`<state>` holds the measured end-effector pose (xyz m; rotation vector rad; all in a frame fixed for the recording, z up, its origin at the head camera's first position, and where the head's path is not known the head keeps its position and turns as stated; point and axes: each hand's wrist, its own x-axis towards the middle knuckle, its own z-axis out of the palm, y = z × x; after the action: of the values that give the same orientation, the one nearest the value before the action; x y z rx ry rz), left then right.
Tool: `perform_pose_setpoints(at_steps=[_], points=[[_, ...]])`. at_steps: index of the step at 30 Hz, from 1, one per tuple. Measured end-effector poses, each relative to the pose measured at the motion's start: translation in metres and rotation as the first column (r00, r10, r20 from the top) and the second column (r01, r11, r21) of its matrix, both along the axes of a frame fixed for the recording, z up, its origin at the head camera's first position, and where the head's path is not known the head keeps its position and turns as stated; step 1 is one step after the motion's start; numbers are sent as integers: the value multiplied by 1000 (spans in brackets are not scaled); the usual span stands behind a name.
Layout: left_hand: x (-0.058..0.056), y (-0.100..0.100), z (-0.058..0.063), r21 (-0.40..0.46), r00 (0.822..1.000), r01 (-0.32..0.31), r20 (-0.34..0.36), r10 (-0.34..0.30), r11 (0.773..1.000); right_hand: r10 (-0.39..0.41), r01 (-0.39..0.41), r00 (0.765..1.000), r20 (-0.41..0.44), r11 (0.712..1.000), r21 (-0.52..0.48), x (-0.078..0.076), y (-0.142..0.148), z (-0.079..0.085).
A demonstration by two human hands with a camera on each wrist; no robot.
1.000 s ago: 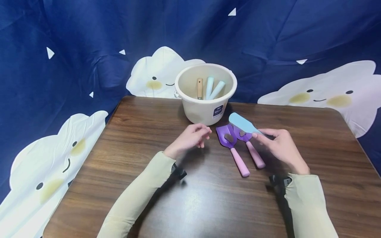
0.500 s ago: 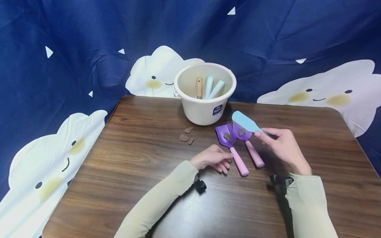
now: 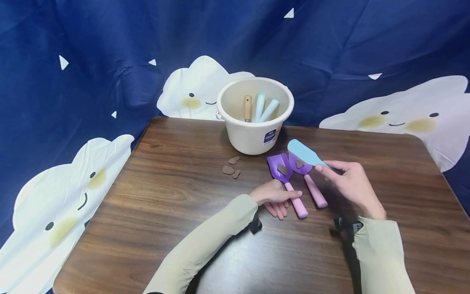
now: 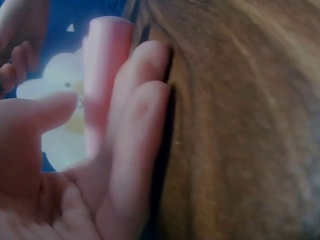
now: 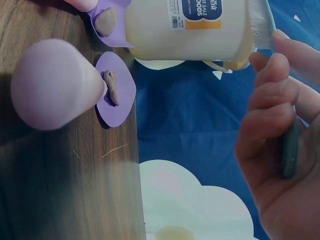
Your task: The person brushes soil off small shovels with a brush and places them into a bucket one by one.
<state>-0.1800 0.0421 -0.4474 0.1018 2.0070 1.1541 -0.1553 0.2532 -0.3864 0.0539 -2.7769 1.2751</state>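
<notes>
My left hand (image 3: 273, 194) lies around the pink handle of a purple shovel (image 3: 278, 160) on the table. In the left wrist view the handle (image 4: 102, 70) stands between the thumb and nearly straight fingers, with the thumb apart from it. My right hand (image 3: 350, 183) holds a light blue brush (image 3: 302, 153) by its handle. In the right wrist view its fingers curl round that handle (image 5: 290, 150), and pale bristles (image 5: 261, 30) show. Beneath the brush lies a second purple shovel (image 3: 315, 192), partly hidden. Each shovel bears a brown clump (image 3: 282, 170).
A cream bucket (image 3: 249, 136) stands behind the shovels, with a wooden handle (image 3: 247, 107) and two light blue handles (image 3: 259, 105) inside. Three brown pieces (image 3: 228, 170) lie on the wooden table (image 3: 165, 183) left of the shovels. A blue curtain (image 3: 128, 32) hangs behind.
My left hand has moved from beside the bucket, right and nearer, to the left shovel's handle, uncovering the brown pieces. The right hand with the brush has shifted slightly right.
</notes>
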Motion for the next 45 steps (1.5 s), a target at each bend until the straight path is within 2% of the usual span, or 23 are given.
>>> perform_pose_setpoints(at_steps=[10, 20, 24, 29, 32, 38, 40, 42, 45], points=[[1, 6, -5, -66, 997, -9, -71, 4, 998, 33, -32, 999, 9, 999, -30, -3, -4, -6], [2, 0, -6, 4, 1000, 4, -26, -4, 1000, 25, -25, 999, 31, 1000, -13, -2, -2, -8], [3, -4, -5, 0, 1000, 21, -21, -21, 1000, 27, -27, 999, 23, 1000, -8, -2, 0, -8], [7, -11, -3, -79, 996, 77, -44, -80, 994, 31, -31, 999, 21, 1000, -2, 0, 2, -9], [9, -16, 1, -131, 991, 98, -82, -110, 986, 32, -32, 999, 25, 999, -12, 0, 2, -9], [11, -26, 8, -212, 975, 99, -177, -138, 972, 43, -43, 998, 35, 999, -25, 0, -1, -11], [10, -30, 9, -198, 976, 97, -176, -132, 975, 51, -50, 998, 37, 998, -26, 0, -2, -13], [9, -36, 9, -142, 982, 93, -150, -114, 986, 58, -57, 998, 37, 998, -30, 0, -3, -14], [7, -45, 6, -8, 994, 99, -45, -99, 995, 69, -68, 997, 34, 997, -33, -1, -5, -15]])
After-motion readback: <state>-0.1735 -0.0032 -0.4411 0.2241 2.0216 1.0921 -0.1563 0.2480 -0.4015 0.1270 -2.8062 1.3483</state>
